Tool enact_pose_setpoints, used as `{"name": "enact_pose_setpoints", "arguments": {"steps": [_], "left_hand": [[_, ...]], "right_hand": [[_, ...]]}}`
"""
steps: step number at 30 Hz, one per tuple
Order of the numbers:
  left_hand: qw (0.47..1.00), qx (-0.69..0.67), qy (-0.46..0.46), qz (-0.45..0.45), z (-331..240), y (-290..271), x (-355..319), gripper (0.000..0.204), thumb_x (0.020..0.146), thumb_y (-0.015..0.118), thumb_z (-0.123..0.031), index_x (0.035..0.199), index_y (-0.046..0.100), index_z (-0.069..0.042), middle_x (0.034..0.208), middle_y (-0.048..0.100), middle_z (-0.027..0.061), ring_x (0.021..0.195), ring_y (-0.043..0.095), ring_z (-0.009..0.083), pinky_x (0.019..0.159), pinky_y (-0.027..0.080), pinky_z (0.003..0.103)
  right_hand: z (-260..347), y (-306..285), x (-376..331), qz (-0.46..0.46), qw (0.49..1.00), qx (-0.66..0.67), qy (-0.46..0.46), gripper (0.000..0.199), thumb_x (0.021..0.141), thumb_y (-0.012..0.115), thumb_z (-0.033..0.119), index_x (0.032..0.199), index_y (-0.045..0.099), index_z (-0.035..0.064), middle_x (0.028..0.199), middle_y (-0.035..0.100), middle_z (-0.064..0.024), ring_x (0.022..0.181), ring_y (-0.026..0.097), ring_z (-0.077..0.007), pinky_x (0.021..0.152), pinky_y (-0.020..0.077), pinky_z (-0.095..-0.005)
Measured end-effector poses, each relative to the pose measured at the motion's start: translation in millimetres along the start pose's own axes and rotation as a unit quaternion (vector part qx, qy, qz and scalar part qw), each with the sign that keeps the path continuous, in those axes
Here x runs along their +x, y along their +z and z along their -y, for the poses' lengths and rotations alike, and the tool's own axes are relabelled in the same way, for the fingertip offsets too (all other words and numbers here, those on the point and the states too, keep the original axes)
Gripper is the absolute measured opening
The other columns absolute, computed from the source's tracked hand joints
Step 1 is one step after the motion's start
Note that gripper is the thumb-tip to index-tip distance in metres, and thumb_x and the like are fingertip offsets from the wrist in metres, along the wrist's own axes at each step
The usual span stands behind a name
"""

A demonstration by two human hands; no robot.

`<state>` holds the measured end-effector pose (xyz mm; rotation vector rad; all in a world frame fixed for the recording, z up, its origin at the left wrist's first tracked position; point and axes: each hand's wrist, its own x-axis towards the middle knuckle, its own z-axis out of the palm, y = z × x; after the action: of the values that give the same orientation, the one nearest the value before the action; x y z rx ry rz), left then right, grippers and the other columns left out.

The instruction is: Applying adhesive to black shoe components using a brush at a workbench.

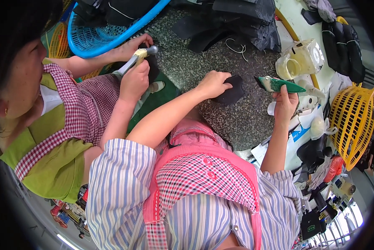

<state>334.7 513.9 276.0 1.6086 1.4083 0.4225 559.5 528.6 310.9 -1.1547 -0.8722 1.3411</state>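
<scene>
**Brush in right hand, black piece under left**

Nearest the lens: my striped shirt [120, 183] and pink checked apron [195, 171], filling the lower middle of the view. Both forearms rise from there toward a speckled stone worktop [237, 121].

My left hand [214, 83] lies clenched over a small black piece [232, 91], pressing it flat on the worktop; fingers curl over its left edge, the right part of the piece shows. My right hand [284, 104] is raised just right of it, closed around a green-handled brush [278, 85]. The brush lies roughly level, dark tip pointing left toward the piece, tip and piece near but apart.

Right of my right hand: white papers and a white bag at the table edge, a yellow basket [355, 121] beyond them. Above the brush stands a clear plastic jug [301, 60] with yellowish contents.

To my left sits a second person in a green top and red checked apron [76, 121]. Both their hands [135, 77] grip a pale-coated tool [139, 56] over a dark item.

Farthest: a blue basket [95, 37] at upper left and stacked black pieces [241, 21] along the top.
</scene>
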Motion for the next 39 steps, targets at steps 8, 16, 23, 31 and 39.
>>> {"name": "enact_pose_setpoints", "arguments": {"steps": [8,16,23,31,39], "left_hand": [[0.984,-0.176,-0.031,-0.002,-17.0,-19.0,2.1,0.032,0.072,0.056,-0.019,0.099,0.055,-0.001,0.089,0.058,0.0197,0.083,0.056,0.0323,0.073,0.044,0.036],[0.998,-0.032,-0.045,0.026,-9.0,-9.6,2.7,0.043,0.073,0.056,-0.021,0.108,0.048,0.001,0.09,0.057,0.0204,0.084,0.056,0.0322,0.072,0.043,0.036],[0.992,-0.085,-0.054,0.071,-19.8,3.8,11.9,0.042,0.072,0.056,-0.02,0.106,0.048,0.004,0.086,0.059,0.0195,0.081,0.058,0.0284,0.07,0.044,0.033],[0.971,-0.199,-0.092,0.1,-20.9,0.6,21.7,0.031,0.073,0.056,-0.014,0.099,0.054,0.002,0.084,0.062,0.0115,0.074,0.059,0.0147,0.068,0.045,0.026],[0.942,-0.3,-0.085,0.124,-51.2,-15.6,37.4,0.022,0.072,0.057,-0.007,0.093,0.056,0.001,0.078,0.06,0.0032,0.069,0.054,0.0089,0.064,0.044,0.024]], "right_hand": [[18.2,-0.8,18.0,-0.013,0.997,-0.024,-0.072,0.01,0.081,0.054,0.009,0.085,0.055,-0.0004,0.075,0.059,-0.0064,0.059,0.053,-0.0106,0.053,0.0428,-0.0225],[-7.3,-63.0,56.2,-0.164,0.915,-0.334,-0.156,0.011,0.076,0.06,0.01,0.08,0.06,-0.0002,0.069,0.059,-0.002,0.058,0.052,-0.0065,0.052,0.0423,-0.0204],[-11.0,-61.7,74.7,-0.251,0.718,-0.605,-0.236,0.02,0.07,0.062,0.022,0.068,0.057,0.0037,0.062,0.055,-0.0112,0.058,0.053,-0.0272,0.053,0.0401,-0.0354],[17.5,-81.2,62.5,-0.152,0.805,-0.432,-0.378,0.006,0.073,0.061,0.005,0.079,0.061,0.0035,0.066,0.058,-0.0047,0.059,0.05,-0.0107,0.056,0.0386,-0.0236],[16.6,-89.6,29.5,-0.074,0.982,-0.175,-0.006,0.009,0.078,0.055,0.006,0.084,0.057,0.0003,0.081,0.059,-0.0043,0.064,0.05,-0.0078,0.059,0.0406,-0.0207]]}}
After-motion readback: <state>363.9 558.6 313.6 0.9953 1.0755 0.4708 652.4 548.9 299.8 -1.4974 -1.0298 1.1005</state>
